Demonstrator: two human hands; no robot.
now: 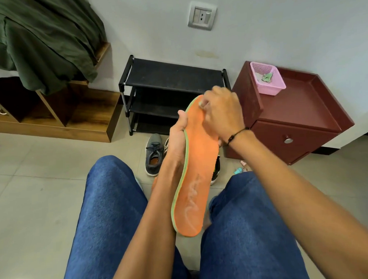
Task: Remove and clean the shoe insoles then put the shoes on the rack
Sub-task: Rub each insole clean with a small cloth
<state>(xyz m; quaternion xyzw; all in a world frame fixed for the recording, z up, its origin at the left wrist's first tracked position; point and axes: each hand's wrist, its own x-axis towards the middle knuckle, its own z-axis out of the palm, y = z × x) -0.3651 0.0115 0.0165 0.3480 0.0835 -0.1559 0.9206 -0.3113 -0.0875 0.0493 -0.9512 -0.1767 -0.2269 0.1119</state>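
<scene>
Resting lengthwise in left-hand grip [177, 137]: insole [192, 176]

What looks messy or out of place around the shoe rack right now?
The shoe rack holds no shoes on the shelves in view; the grey shoe lies on the floor in front of it. Small items are scattered on the tiles beside the maroon cabinet.

Tiled floor [33, 165]; grey shoe [154, 155]; possibly second shoe.

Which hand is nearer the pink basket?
Right. The right hand is at the orange insole's toe end, just short of the pink basket; the left hand grips the insole's far edge, farther away.
</scene>
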